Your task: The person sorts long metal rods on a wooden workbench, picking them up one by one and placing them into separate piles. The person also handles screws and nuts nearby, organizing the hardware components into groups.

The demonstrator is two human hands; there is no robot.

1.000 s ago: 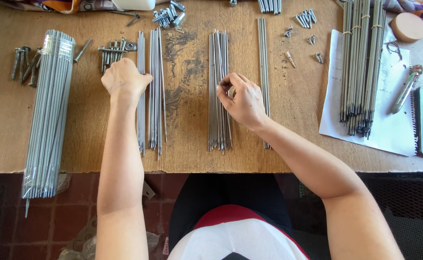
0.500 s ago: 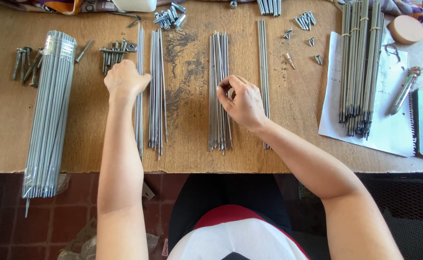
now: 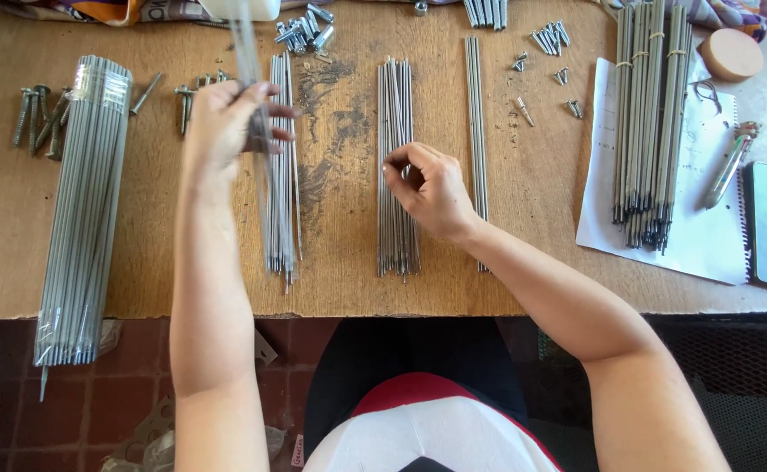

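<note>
My left hand (image 3: 230,122) is clenched on a thin rod (image 3: 252,83), lifted off the table (image 3: 348,288) and blurred, above the left pile of rods (image 3: 280,166). My right hand (image 3: 427,188) rests on the middle pile (image 3: 396,166), fingertips pinched at a small part I cannot make out. To do this well, I judge I should keep the lifted rod parallel to the pile, grip it near one end so it does not whip, and steady the middle pile so none rolls toward the single rods (image 3: 475,131). The wrapped bundle (image 3: 86,201), bolts (image 3: 38,118) and screws (image 3: 305,28) lie well apart.
</note>
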